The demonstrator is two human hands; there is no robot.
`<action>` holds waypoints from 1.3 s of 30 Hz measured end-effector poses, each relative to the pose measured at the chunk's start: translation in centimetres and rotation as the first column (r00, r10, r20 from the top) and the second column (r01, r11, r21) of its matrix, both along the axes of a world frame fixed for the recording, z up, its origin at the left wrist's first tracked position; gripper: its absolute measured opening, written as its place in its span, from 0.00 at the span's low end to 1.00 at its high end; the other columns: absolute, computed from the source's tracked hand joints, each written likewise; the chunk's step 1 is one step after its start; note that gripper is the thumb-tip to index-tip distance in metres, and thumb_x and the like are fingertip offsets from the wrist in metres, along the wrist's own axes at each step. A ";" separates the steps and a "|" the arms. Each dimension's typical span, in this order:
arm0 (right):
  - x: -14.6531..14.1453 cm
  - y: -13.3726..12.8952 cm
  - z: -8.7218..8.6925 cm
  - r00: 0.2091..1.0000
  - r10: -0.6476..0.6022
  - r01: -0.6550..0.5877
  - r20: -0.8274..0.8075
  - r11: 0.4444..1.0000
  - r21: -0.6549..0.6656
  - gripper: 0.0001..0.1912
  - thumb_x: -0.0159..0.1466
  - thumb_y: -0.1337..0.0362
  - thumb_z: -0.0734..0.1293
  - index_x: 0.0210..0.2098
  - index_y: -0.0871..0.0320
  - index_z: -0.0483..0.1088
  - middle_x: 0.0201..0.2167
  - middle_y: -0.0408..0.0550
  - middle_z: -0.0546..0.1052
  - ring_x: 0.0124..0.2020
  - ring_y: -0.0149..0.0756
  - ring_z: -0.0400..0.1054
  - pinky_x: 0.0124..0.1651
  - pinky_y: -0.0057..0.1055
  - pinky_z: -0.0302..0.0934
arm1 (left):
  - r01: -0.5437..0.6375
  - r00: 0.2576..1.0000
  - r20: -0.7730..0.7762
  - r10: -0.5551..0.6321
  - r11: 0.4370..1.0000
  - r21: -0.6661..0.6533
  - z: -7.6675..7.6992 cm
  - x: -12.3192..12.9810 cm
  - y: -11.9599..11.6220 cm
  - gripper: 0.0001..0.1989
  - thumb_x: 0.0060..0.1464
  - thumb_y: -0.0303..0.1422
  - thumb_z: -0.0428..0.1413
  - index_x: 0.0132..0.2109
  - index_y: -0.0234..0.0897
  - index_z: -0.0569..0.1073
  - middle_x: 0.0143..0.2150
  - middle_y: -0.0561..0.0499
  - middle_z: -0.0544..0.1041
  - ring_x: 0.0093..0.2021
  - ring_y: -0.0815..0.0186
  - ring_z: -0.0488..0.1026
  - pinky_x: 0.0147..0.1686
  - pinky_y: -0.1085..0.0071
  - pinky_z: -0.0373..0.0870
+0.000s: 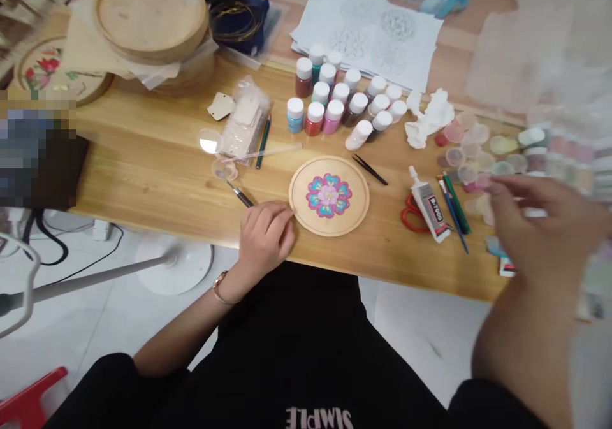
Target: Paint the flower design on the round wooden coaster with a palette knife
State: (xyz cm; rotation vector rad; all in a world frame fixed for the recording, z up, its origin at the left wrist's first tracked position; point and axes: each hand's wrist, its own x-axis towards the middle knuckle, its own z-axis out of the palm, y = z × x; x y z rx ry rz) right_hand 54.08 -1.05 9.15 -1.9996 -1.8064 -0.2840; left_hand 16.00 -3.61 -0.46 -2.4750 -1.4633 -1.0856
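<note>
left hand (pixel 265 238): fingers loosely curled, holding nothing visible, fingertips touching the disc's near rim
wooden disc (pixel 299 193): flat on the table (pixel 143 161) just ahead of the left hand, a pink and blue flower painted at its centre
brush (pixel 238 190): lying just beside the left hand, tip pointing away
tweezers (pixel 370 169): just beyond the disc's right side
right hand (pixel 535 225): blurred, fingers narrowed, well apart from the disc; cannot tell whether it holds anything
paint pots (pixel 473 161): spread beneath the right hand's fingers (pixel 497 188), touching cannot be told
paint bottles (pixel 339 97): grouped beyond the disc
</note>
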 end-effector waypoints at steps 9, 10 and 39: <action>-10.5 1.3 -4.8 0.948 0.009 -0.137 -0.318 0.913 -0.383 0.18 0.63 0.59 0.61 0.45 0.58 0.78 0.37 0.54 0.82 0.38 0.45 0.76 0.47 0.46 0.70 | -0.063 0.997 -0.066 0.044 0.945 -0.322 -0.2 -0.1 -0.3 0.21 0.62 0.32 0.52 0.61 0.33 0.72 0.60 0.37 0.77 0.62 0.48 0.72 0.64 0.47 0.62; -11.0 1.4 -5.2 0.954 -0.011 -0.121 -0.298 0.899 -0.420 0.19 0.64 0.60 0.60 0.47 0.60 0.77 0.39 0.57 0.82 0.42 0.47 0.75 0.50 0.48 0.69 | -0.066 0.996 -0.074 0.043 0.935 -0.348 -0.1 0.0 -0.4 0.23 0.62 0.33 0.52 0.63 0.32 0.70 0.62 0.36 0.75 0.65 0.47 0.69 0.67 0.45 0.58; -14.0 -0.2 -8.0 0.728 -0.055 -0.134 -0.683 0.966 -0.220 0.26 0.64 0.62 0.56 0.53 0.58 0.78 0.54 0.56 0.81 0.58 0.49 0.72 0.65 0.50 0.63 | 0.000 0.995 -0.084 -0.055 0.835 -0.550 4.1 0.3 2.7 0.40 0.44 0.43 0.72 0.62 0.34 0.69 0.63 0.32 0.75 0.66 0.41 0.70 0.68 0.40 0.61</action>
